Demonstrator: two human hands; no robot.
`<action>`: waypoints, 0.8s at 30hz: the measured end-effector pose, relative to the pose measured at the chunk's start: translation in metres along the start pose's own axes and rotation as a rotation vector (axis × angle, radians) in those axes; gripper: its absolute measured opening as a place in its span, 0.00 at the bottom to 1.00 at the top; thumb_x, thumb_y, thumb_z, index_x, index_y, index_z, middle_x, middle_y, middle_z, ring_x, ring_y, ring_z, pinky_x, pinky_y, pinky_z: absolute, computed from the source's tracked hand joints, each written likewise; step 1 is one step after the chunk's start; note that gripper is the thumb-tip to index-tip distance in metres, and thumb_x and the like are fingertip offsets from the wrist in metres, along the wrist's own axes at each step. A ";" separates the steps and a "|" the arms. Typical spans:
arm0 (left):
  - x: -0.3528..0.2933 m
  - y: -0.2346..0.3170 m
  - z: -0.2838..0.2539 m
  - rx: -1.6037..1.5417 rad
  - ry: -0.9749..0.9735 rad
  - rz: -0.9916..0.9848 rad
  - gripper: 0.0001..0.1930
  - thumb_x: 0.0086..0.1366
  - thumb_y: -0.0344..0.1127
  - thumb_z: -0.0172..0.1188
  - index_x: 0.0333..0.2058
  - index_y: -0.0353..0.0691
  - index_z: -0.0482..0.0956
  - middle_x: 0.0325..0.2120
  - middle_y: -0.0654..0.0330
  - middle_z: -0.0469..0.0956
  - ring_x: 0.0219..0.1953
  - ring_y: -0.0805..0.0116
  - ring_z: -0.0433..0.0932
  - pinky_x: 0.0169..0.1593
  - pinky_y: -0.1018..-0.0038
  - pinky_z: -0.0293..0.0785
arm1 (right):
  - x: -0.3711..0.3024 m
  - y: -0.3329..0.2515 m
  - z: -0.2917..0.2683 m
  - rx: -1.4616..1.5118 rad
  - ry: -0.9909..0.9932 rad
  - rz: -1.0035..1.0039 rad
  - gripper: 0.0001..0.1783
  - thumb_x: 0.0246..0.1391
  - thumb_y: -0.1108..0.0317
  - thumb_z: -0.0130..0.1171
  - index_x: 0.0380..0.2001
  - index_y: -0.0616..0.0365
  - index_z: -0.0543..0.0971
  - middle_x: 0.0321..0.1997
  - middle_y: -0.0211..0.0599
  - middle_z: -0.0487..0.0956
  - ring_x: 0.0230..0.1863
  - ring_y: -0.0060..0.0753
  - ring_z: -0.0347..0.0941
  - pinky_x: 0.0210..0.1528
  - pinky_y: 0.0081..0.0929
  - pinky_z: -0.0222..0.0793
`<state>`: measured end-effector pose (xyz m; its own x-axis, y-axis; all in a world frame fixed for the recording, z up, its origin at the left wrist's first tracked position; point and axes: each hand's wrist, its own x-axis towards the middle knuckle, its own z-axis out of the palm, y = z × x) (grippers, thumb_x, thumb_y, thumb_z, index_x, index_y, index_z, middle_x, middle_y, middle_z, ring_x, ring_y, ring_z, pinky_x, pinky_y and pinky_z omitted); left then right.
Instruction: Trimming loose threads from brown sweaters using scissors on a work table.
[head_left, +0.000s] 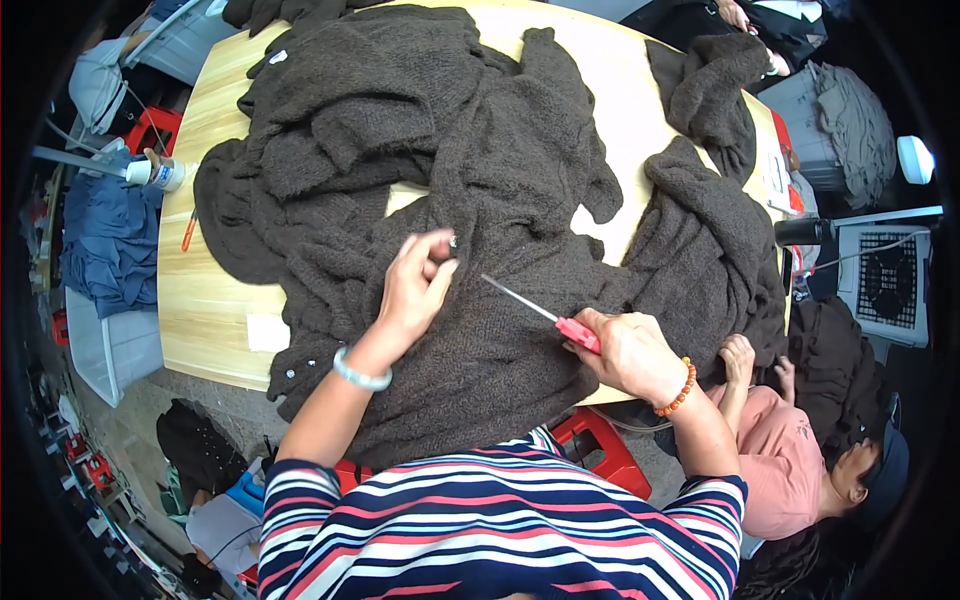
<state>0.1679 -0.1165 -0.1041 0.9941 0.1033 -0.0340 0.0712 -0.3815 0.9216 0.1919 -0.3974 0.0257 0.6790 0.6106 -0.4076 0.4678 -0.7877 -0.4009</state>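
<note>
L hand [412, 288] pinching shiny bit [453, 242], R hand [632, 352] wrapped round red-hdl tool [579, 336], dk garment [470, 370] below

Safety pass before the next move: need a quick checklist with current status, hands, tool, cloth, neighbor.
1. Right hand closed on the red handle of the tool: ok.
2. Tool tip apart from left hand: ok, a gap shows between them, though the tip points leftward, toward that hand's side.
3. Small shiny piece gripped firmly: cannot tell; it shows at the left fingertips.
4. Tip off the dark cloth: cannot tell from this one view.
5. Cloth smooth around the hands: not ok, it is rumpled and folded.
6. Co-worker's hand away from the tip: ok, it is off to the right.
</note>
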 end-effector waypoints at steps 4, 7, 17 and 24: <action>0.033 -0.046 0.033 0.178 -0.081 0.034 0.13 0.58 0.32 0.67 0.41 0.34 0.81 0.29 0.55 0.79 0.28 0.66 0.79 0.35 0.72 0.75 | 0.004 -0.004 0.001 -0.086 0.063 -0.041 0.13 0.54 0.60 0.61 0.33 0.58 0.76 0.19 0.47 0.78 0.25 0.51 0.79 0.30 0.45 0.74; 0.027 -0.038 0.038 0.115 -0.200 -0.014 0.10 0.58 0.31 0.66 0.37 0.33 0.82 0.32 0.55 0.80 0.32 0.66 0.81 0.36 0.71 0.76 | -0.007 -0.007 0.003 -0.130 -0.011 -0.116 0.14 0.53 0.58 0.62 0.33 0.59 0.78 0.17 0.46 0.78 0.23 0.47 0.80 0.27 0.43 0.73; -0.019 -0.039 0.016 -0.176 -0.185 -0.198 0.10 0.63 0.20 0.58 0.43 0.31 0.80 0.40 0.59 0.78 0.38 0.73 0.79 0.44 0.79 0.76 | -0.012 -0.011 0.010 0.082 -0.110 -0.184 0.15 0.56 0.56 0.61 0.33 0.60 0.79 0.19 0.48 0.78 0.28 0.52 0.80 0.31 0.44 0.74; -0.041 -0.046 -0.004 -0.157 -0.123 -0.148 0.09 0.65 0.19 0.55 0.43 0.30 0.80 0.41 0.60 0.78 0.41 0.75 0.79 0.45 0.82 0.75 | -0.005 -0.019 0.003 -0.007 -0.199 -0.142 0.14 0.55 0.58 0.61 0.35 0.59 0.78 0.19 0.50 0.78 0.27 0.53 0.79 0.30 0.44 0.73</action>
<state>0.1236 -0.0995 -0.1432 0.9769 0.0311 -0.2112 0.2128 -0.2221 0.9515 0.1777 -0.3846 0.0325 0.4819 0.7188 -0.5011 0.5547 -0.6930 -0.4605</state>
